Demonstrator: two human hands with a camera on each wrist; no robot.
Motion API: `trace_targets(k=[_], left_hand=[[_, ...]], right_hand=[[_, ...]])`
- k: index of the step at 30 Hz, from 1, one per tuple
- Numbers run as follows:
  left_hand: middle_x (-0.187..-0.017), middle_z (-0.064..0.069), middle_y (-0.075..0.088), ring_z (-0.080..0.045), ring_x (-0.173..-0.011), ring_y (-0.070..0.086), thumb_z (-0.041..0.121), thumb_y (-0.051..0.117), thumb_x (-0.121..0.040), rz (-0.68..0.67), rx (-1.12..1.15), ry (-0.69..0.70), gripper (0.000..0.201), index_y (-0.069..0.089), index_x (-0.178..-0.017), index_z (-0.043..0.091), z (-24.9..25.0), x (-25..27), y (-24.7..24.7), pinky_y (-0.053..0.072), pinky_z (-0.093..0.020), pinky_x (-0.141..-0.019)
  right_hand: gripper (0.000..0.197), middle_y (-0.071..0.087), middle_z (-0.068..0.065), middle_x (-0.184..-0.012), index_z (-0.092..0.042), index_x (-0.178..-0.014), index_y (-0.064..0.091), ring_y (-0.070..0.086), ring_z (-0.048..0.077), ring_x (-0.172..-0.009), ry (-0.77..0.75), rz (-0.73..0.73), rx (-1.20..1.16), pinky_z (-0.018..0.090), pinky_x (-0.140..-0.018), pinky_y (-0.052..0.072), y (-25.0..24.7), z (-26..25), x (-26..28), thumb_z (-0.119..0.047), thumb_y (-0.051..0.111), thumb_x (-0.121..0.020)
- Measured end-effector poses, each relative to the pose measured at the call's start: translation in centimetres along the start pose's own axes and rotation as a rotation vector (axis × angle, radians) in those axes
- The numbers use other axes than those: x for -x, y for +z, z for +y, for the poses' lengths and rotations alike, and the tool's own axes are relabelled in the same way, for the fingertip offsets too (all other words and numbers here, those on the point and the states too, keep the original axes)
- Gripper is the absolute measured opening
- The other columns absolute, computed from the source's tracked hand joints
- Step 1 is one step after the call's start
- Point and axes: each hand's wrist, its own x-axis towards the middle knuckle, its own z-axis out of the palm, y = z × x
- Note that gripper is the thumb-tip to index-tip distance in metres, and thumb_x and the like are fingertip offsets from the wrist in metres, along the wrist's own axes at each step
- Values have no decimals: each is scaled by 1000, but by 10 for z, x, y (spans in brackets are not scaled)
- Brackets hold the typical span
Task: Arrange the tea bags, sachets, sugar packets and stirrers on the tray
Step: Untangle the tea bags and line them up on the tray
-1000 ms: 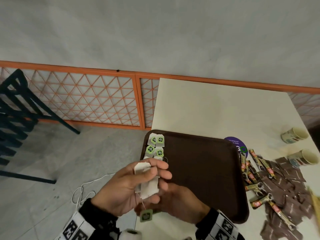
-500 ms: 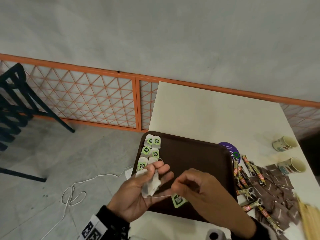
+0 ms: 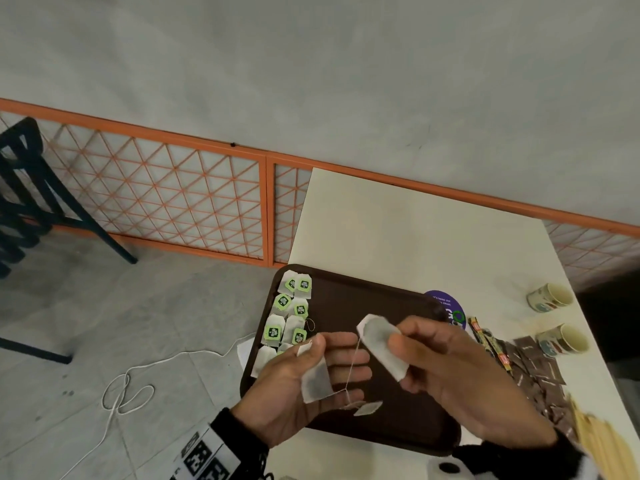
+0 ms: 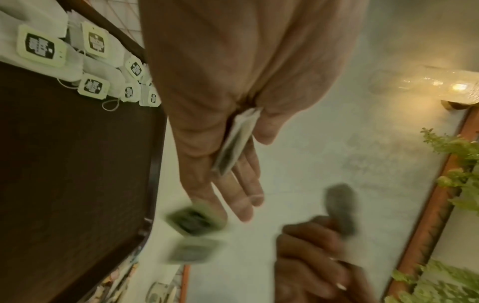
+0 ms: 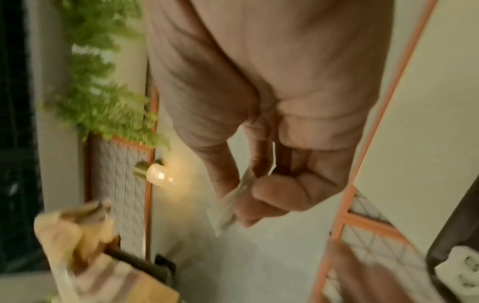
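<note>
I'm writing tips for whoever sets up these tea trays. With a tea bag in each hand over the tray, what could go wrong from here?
1. The strings of the two held bags seem to cross; pulling the right hand away might yank the tea bag out of the left hand.
2. The dangling tags could snag as the bags are laid down.
3. The row of laid tea bags hugs the tray's left rim; a nudge may push one off.

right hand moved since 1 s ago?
Yes. The right hand came out from under the left hand and went rightward over the tray, pinching a tea bag.
</note>
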Motion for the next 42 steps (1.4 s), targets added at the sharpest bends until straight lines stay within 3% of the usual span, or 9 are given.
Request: trace_targets(k=[8, 12, 16, 20, 25, 30, 34, 38, 42], left_hand=[[-87, -15, 67, -22, -72, 66, 19, 44, -99, 86, -59, -70, 32, 60, -118, -3, -8, -28, -9, 60, -36, -66], [-75, -7, 61, -14, -60, 53, 21, 45, -102, 200, -260, -100, 31, 62, -118, 2, -6, -39, -6, 50, -27, -55], [-67, -1, 52, -10, -56, 45, 26, 43, -103, 188, -454, 6, 31, 70, -105, 11, 11, -37, 6, 43, -22, -48], [-54, 6, 46, -5, -45, 39, 27, 41, -104, 134, -966, 317, 26, 66, -103, 20, 38, -26, 28, 35, -21, -47], [-56, -1, 53, -15, -42, 44, 23, 43, -103, -28, -877, 466, 25, 65, -105, 12, 59, -15, 53, 40, -25, -47], [-61, -11, 56, -16, -43, 48, 20, 45, -99, -221, -488, 356, 28, 64, -106, 1, 73, -1, 54, 43, -24, -45], [-53, -7, 46, -17, -42, 36, 34, 47, -96, -18, -778, 463, 30, 67, -101, 12, 80, -3, 44, 37, -24, -46], [-46, 1, 31, -13, -40, 24, 41, 45, -97, 91, -920, 426, 34, 68, -92, 17, 79, -4, 32, 25, -22, -43], [-42, 10, 31, -3, -38, 28, 49, 38, -99, 45, -1249, 373, 42, 68, -78, 29, 70, -4, 32, 27, -18, -44]], right_hand=[[38, 54, 12, -68, -2, -85, 69, 51, 13, -53, -95, -164, -379, 19, -47, 48, -23, -49, 29, -23, 93, -63], [14, 62, 20, -96, 6, -104, 63, 63, 20, -70, -102, -354, -569, 27, -63, 57, -32, -59, 33, -5, 60, -95], [34, 62, 12, -76, -6, -81, 69, 57, 15, -61, -97, 26, 49, 19, -51, 47, -28, -60, 43, -32, 87, -68], [7, 66, -5, -72, -31, -81, 65, 57, 9, -59, -186, 90, 943, 18, -53, 43, -20, -44, 45, -35, 69, -87], [13, 61, -12, -76, -29, -81, 63, 54, 9, -66, -312, -42, 1101, 15, -60, 39, -15, -24, 35, -36, 64, -92], [13, 55, -29, -81, -30, -80, 59, 54, -1, -72, -315, 67, 1185, 10, -61, 36, -16, -14, 31, -36, 61, -92], [11, 62, -5, -65, -25, -75, 67, 51, 3, -50, -401, 257, 581, 9, -49, 38, -20, -32, 39, -32, 71, -82], [35, 61, 3, -74, -17, -80, 69, 51, 10, -58, -502, 241, -9, 16, -47, 43, -40, -41, 47, -46, 84, -66], [9, 62, 3, -82, -16, -79, 68, 54, 11, -66, -573, 255, -352, 19, -53, 47, -42, -42, 42, -20, 62, -85]])
